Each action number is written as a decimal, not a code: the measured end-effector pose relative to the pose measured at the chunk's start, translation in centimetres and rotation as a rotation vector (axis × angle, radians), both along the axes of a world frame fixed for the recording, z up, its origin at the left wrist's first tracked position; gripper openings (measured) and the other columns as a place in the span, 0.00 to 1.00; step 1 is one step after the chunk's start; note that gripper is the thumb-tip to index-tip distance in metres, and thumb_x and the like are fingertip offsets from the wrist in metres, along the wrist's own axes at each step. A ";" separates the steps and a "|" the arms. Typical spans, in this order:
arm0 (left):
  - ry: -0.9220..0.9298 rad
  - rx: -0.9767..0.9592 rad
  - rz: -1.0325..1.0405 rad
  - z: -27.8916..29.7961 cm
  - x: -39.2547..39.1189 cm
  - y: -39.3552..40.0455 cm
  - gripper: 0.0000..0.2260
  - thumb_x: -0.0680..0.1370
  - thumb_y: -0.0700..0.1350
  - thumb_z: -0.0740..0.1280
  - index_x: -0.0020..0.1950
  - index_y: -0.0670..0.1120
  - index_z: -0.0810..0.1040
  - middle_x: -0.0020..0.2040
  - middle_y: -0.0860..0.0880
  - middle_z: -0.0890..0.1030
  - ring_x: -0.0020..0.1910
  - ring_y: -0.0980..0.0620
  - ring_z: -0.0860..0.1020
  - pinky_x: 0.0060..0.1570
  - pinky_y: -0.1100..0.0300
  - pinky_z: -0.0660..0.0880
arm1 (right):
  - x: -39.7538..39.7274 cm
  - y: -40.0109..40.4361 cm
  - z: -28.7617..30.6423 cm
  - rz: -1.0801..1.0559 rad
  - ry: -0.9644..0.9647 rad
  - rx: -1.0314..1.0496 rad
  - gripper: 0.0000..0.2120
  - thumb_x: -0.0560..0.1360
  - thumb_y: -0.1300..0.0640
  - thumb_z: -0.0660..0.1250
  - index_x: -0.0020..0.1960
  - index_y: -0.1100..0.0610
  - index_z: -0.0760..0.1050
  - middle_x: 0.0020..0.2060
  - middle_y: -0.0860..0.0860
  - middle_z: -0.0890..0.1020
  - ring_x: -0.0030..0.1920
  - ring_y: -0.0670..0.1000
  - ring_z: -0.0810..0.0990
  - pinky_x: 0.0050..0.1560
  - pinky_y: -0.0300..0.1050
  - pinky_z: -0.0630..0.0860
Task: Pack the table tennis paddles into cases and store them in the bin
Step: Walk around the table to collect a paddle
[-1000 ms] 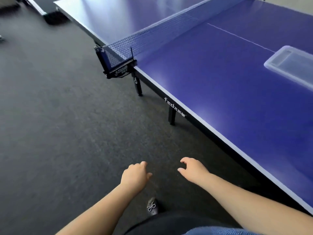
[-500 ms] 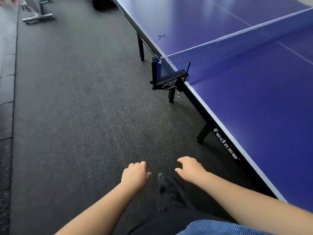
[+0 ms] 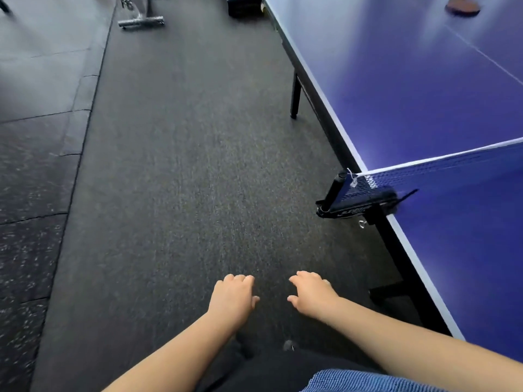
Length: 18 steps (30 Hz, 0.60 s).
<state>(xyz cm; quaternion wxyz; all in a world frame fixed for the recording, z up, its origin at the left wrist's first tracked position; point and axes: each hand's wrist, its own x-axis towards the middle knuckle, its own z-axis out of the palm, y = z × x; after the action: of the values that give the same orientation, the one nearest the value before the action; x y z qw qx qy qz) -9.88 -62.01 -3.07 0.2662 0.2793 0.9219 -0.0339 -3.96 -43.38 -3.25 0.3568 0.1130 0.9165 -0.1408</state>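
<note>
My left hand (image 3: 233, 298) and my right hand (image 3: 312, 295) hang side by side over the dark floor, fingers loosely curled, each holding nothing. A reddish-brown table tennis paddle (image 3: 462, 7) lies on the far half of the blue table (image 3: 410, 89), at the top right edge of the view, far from both hands. No case and no bin are in view.
The table runs along my right side, with its net (image 3: 441, 168) and black net clamp (image 3: 353, 202) just ahead of my right hand. Black table legs (image 3: 295, 97) stand under the edge. A metal frame (image 3: 140, 21) sits on the floor far ahead.
The view has swung left and forward along the table's side; the net clamp now sits at my right. The clear bin has left the view and a paddle has appeared. Both hands stay empty.
</note>
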 end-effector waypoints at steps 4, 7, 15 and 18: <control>0.014 -0.022 -0.049 -0.6 -6.9 -1.5 0.19 0.79 0.57 0.61 0.66 0.49 0.70 0.62 0.51 0.76 0.62 0.46 0.72 0.57 0.52 0.69 | -7.3 -1.9 -0.7 0.023 0.000 -0.011 0.25 0.78 0.44 0.61 0.71 0.54 0.65 0.70 0.52 0.68 0.70 0.57 0.65 0.68 0.56 0.66; 0.019 -0.033 -0.094 -0.5 -13.0 -3.0 0.17 0.79 0.56 0.61 0.64 0.49 0.70 0.61 0.50 0.76 0.61 0.46 0.73 0.56 0.52 0.69 | -13.0 -3.3 -1.1 -0.011 0.017 -0.011 0.24 0.78 0.44 0.61 0.71 0.54 0.66 0.69 0.52 0.69 0.70 0.57 0.66 0.67 0.56 0.66; 0.011 -0.089 -0.176 -0.6 -28.6 -4.9 0.21 0.79 0.58 0.60 0.69 0.49 0.68 0.66 0.49 0.75 0.64 0.45 0.72 0.59 0.50 0.69 | -25.0 -3.3 -0.5 -0.190 0.033 0.011 0.23 0.78 0.44 0.61 0.70 0.53 0.67 0.67 0.51 0.70 0.68 0.56 0.67 0.66 0.55 0.67; 0.010 -0.079 -0.202 -0.7 -33.6 -3.3 0.21 0.79 0.58 0.60 0.68 0.49 0.68 0.66 0.49 0.75 0.64 0.45 0.72 0.59 0.50 0.69 | -28.8 -1.9 -0.5 -0.258 0.021 0.018 0.24 0.78 0.45 0.61 0.71 0.53 0.66 0.67 0.51 0.70 0.69 0.56 0.67 0.65 0.55 0.66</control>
<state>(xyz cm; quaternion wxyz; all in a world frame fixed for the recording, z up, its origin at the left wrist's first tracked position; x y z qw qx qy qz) -43.46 -65.33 -3.79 0.2677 0.3600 0.8883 -0.0984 -32.73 -45.27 -3.72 0.3253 0.2315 0.8993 -0.1786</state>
